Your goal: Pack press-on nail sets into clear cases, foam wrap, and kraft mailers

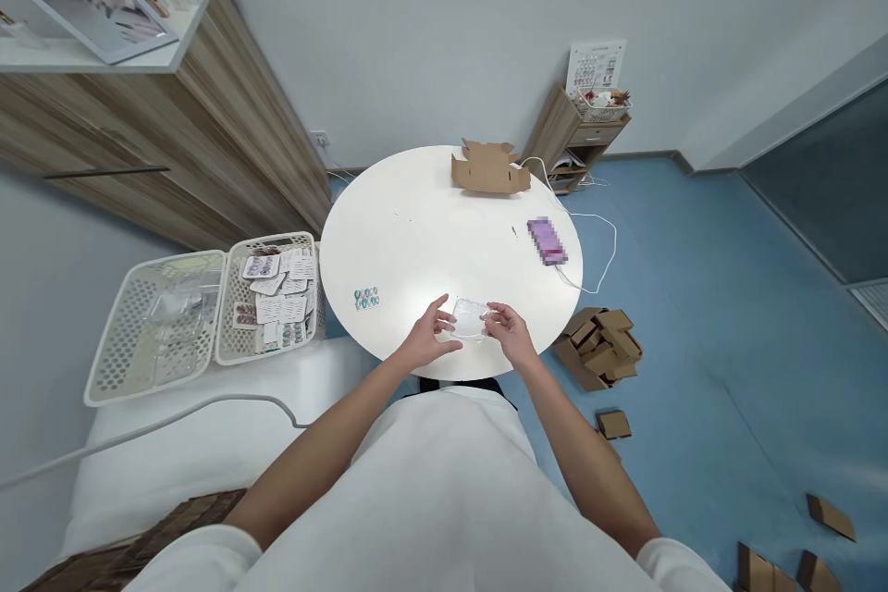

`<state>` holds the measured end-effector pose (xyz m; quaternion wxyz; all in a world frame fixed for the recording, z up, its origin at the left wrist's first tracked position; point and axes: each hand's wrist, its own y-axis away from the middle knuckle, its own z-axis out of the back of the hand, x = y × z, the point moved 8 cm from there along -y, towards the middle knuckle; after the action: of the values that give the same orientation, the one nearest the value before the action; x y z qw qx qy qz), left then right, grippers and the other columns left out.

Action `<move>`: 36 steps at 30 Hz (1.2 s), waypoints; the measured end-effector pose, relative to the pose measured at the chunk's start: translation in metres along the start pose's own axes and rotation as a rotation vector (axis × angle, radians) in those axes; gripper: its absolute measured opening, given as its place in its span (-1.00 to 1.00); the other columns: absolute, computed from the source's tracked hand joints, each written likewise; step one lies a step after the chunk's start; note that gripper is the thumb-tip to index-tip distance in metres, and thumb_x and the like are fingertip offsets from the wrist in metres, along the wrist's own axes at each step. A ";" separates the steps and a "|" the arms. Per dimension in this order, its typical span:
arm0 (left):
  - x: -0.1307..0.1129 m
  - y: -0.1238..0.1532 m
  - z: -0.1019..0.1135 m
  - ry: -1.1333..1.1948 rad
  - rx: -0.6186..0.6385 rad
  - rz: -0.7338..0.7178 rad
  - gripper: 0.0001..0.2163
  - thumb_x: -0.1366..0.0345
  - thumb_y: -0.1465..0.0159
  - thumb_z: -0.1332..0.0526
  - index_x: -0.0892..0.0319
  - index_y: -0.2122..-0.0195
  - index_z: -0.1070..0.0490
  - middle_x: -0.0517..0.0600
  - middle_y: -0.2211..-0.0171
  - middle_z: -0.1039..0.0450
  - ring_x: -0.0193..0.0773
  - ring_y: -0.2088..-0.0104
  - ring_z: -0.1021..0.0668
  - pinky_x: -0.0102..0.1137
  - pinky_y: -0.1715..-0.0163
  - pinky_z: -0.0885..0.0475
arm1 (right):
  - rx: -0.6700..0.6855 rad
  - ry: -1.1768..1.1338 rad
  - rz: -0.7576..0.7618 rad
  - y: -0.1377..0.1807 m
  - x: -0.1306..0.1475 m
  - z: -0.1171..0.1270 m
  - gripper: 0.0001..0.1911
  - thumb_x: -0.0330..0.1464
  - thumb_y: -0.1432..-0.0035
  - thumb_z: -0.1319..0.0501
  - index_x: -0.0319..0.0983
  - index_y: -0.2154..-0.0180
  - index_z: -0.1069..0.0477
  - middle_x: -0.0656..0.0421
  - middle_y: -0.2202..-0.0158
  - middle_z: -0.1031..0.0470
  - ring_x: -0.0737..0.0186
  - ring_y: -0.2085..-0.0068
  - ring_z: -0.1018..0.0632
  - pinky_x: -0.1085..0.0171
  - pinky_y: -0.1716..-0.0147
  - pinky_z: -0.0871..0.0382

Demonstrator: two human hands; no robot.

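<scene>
Round white table (416, 231) bearing a flattened brown cardboard box (489, 168) at its far edge, a purple phone (548, 240) with a white cable (597, 236) trailing off the right side, and a small cluster of teal-green pieces (366, 298) near the left edge. Beside the table on the left, two white perforated plastic baskets (156, 324), the nearer one filled with printed cards (277, 294). On the blue floor (708, 314) to the right, a pile of folded brown cardboard boxes (600, 347); against the far wall, a small wooden shelf unit (575, 134).
</scene>
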<state>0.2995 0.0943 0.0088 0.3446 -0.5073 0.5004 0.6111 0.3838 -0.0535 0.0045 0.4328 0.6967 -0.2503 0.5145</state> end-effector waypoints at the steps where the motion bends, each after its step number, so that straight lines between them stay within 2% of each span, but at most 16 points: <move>1: -0.005 0.000 0.000 -0.041 0.025 -0.020 -0.17 0.37 0.25 -0.40 0.00 -0.10 -0.12 -0.04 0.27 -0.38 -0.29 0.32 -0.47 -0.28 0.12 -0.30 | 0.009 0.001 0.001 0.001 0.000 0.000 -0.55 -0.22 0.17 -0.28 -0.17 0.16 -0.33 0.17 0.32 -0.44 0.33 0.39 -0.45 0.19 0.26 -0.37; 4: -0.014 0.001 -0.005 -0.097 0.093 -0.052 -0.19 0.38 0.25 -0.39 -0.03 -0.09 -0.16 -0.07 0.32 -0.38 -0.26 0.31 -0.45 -0.27 0.09 -0.28 | 0.024 -0.009 0.012 0.002 -0.002 0.000 -0.57 -0.23 0.15 -0.27 -0.16 0.16 -0.35 0.18 0.32 -0.42 0.35 0.40 -0.44 0.22 0.29 -0.36; 8: -0.016 0.000 -0.010 -0.137 0.099 -0.083 -0.29 0.35 0.19 -0.37 -0.01 -0.05 -0.22 -0.06 0.33 -0.37 -0.24 0.32 -0.46 -0.29 0.15 -0.32 | 0.028 0.007 0.032 0.000 -0.002 0.002 -0.56 -0.23 0.13 -0.25 -0.16 0.14 -0.35 0.16 0.29 -0.41 0.35 0.40 -0.44 0.24 0.30 -0.36; 14: -0.018 -0.007 -0.013 -0.141 0.094 -0.126 -0.32 0.33 0.14 -0.35 0.03 -0.05 -0.19 -0.06 0.36 -0.34 -0.27 0.35 -0.47 -0.32 0.21 -0.35 | 0.045 0.149 0.072 0.003 0.011 0.009 -0.45 -0.24 0.09 -0.23 -0.10 -0.01 -0.24 0.09 0.01 -0.29 0.35 0.34 -0.47 0.21 0.22 -0.35; 19: -0.016 -0.009 -0.011 -0.102 0.066 -0.112 -0.32 0.32 0.15 -0.36 0.07 -0.04 -0.19 -0.07 0.37 -0.32 -0.28 0.35 -0.47 -0.32 0.22 -0.36 | 0.108 0.263 0.175 0.008 0.023 0.009 -0.36 -0.26 0.10 -0.26 -0.04 -0.06 -0.13 0.08 -0.13 -0.14 0.23 0.12 -0.45 0.16 0.08 -0.29; 24: -0.014 -0.010 -0.012 -0.149 0.101 -0.142 -0.30 0.29 0.13 -0.36 0.09 -0.06 -0.14 -0.07 0.36 -0.31 -0.30 0.33 -0.45 -0.29 0.22 -0.37 | 0.243 0.459 0.325 0.011 0.026 -0.004 -0.18 -0.25 0.19 -0.33 0.02 -0.12 -0.03 0.08 -0.21 0.01 0.08 -0.08 -0.28 0.06 0.04 -0.26; 27: -0.011 -0.011 -0.014 -0.148 0.122 -0.172 -0.30 0.28 0.10 -0.36 0.11 -0.08 -0.10 -0.06 0.35 -0.32 -0.31 0.32 -0.45 -0.29 0.22 -0.37 | 0.291 0.516 0.376 0.013 0.024 -0.011 -0.15 -0.24 0.20 -0.35 0.02 -0.12 -0.02 0.09 -0.23 0.07 0.03 -0.15 -0.18 0.03 0.03 -0.25; 30: -0.008 -0.009 -0.014 -0.124 0.138 -0.179 -0.29 0.26 0.09 -0.35 0.11 -0.09 -0.08 -0.06 0.34 -0.32 -0.31 0.33 -0.45 -0.30 0.23 -0.37 | 0.296 0.478 0.405 0.015 0.023 -0.015 -0.18 -0.25 0.18 -0.34 0.01 -0.12 -0.03 0.08 -0.23 0.08 0.05 -0.15 -0.17 0.05 0.02 -0.26; 36: -0.007 -0.004 -0.013 -0.112 0.148 -0.171 -0.28 0.25 0.08 -0.35 0.09 -0.11 -0.08 -0.04 0.32 -0.33 -0.31 0.32 -0.45 -0.31 0.24 -0.38 | 0.274 0.372 0.418 0.018 0.019 -0.017 -0.30 -0.29 0.12 -0.30 -0.03 -0.08 -0.10 0.05 -0.20 0.02 0.14 -0.01 -0.36 0.08 0.03 -0.29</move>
<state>0.3081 0.0830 0.0146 0.4592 -0.4865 0.4789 0.5684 0.3673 -0.0457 0.0301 0.2580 0.5759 -0.2332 0.7399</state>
